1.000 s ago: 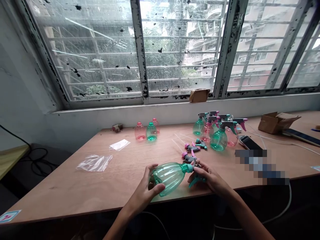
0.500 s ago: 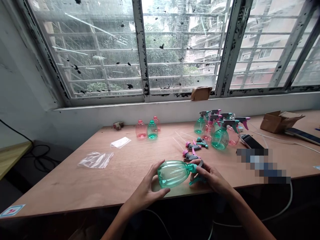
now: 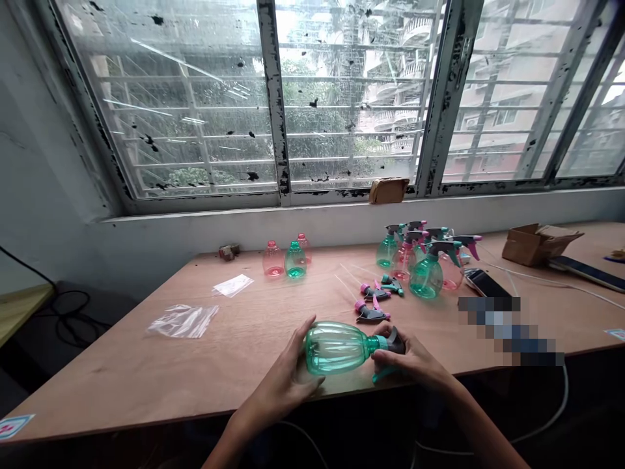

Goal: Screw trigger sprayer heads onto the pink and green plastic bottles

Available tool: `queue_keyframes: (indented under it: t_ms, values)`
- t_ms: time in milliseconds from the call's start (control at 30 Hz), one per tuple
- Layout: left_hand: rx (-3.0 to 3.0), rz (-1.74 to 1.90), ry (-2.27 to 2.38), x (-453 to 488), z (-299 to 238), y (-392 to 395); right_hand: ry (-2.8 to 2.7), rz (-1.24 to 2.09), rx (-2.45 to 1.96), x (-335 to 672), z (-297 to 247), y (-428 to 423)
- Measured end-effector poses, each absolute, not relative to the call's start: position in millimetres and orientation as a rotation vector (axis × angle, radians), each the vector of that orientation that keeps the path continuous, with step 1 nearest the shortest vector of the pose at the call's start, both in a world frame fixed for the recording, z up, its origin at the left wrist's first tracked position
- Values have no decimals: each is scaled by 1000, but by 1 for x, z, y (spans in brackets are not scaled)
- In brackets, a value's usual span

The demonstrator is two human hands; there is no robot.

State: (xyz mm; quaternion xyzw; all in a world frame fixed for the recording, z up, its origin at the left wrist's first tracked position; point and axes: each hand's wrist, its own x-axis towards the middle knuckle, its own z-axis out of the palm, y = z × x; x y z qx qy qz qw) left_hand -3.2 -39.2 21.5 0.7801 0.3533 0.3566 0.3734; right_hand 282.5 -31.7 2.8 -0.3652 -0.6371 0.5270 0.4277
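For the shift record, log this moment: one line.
left hand: holds rounded clear-green plastic bottle sideways; right hand: holds teal-and-black plastic spray head at bottle's neck; nearby: two pink-and-grey plastic spray heads

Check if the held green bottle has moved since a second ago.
Yes: its neck swung down in view, away from the nearest loose pink-collared sprayer head; the green bottle now points nearly straight sideways.
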Motion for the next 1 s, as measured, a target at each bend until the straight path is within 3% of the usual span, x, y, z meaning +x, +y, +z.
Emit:
queue_keyframes:
  t_ms: [233,1000]
  values:
    - [1669,905,851,2,22,-41,-1621,1250,-927,282,2,-31]
    - [1749,890,882,0,25,-43,-1462,1290,-893,265,6,-43]
